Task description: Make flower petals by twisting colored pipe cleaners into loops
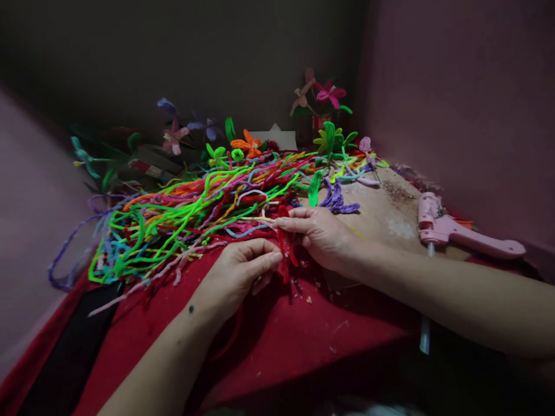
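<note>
Between my two hands is a red fuzzy pipe cleaner piece point(286, 245), bent into loops like petals. My right hand point(314, 231) pinches its upper part with thumb and fingers. Lower down on the left side, my left hand point(249, 266) has its thumb and index finger closed at the red piece's edge. A red strand curves below the left hand. Just beyond my hands lies a big heap of loose pipe cleaners point(203, 202) in many colours. Purple pipe cleaner petals point(338, 199) and a green looped leaf point(315, 188) rest behind my right hand.
A pink glue gun point(459, 228) with a clear glue stick lies on a brown board point(377, 211) at the right. Finished pipe cleaner flowers, one orange point(248, 144) and one pink point(332, 92), stand at the back. Red cloth point(303, 341) covers the table; a black strip point(73, 346) crosses its left.
</note>
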Demonstrator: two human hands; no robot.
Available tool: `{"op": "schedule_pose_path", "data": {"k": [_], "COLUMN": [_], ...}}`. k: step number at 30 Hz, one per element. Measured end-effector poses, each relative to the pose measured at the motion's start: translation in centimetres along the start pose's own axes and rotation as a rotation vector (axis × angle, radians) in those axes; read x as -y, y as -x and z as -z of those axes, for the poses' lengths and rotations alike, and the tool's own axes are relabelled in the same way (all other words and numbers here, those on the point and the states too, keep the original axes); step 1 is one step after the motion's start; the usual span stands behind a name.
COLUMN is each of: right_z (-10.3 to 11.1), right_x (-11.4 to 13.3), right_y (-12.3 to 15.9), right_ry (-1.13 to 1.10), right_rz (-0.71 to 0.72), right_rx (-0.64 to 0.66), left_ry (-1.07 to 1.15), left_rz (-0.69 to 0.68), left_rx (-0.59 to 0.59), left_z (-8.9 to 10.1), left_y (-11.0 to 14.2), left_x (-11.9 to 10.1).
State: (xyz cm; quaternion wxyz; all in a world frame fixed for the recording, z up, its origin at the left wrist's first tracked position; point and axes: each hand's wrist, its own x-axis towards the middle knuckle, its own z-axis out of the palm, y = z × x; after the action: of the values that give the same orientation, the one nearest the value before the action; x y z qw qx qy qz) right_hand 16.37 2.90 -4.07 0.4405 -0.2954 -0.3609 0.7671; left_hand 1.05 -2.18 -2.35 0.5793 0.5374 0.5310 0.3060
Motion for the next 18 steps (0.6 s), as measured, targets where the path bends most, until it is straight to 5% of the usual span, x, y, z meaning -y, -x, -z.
{"op": "schedule_pose_path", "data": {"k": [18], "right_z": [0.2], "right_x": [-1.0], "right_y": [0.4], "right_ry": [0.174], "right_rz": [-0.02], "right_rx": [0.066], "left_ry": [0.102], "left_rz": [-0.02], "left_rx": [-0.279], "left_z": [-1.6], "left_y": [-0.5], "left_x": [0.0]}}
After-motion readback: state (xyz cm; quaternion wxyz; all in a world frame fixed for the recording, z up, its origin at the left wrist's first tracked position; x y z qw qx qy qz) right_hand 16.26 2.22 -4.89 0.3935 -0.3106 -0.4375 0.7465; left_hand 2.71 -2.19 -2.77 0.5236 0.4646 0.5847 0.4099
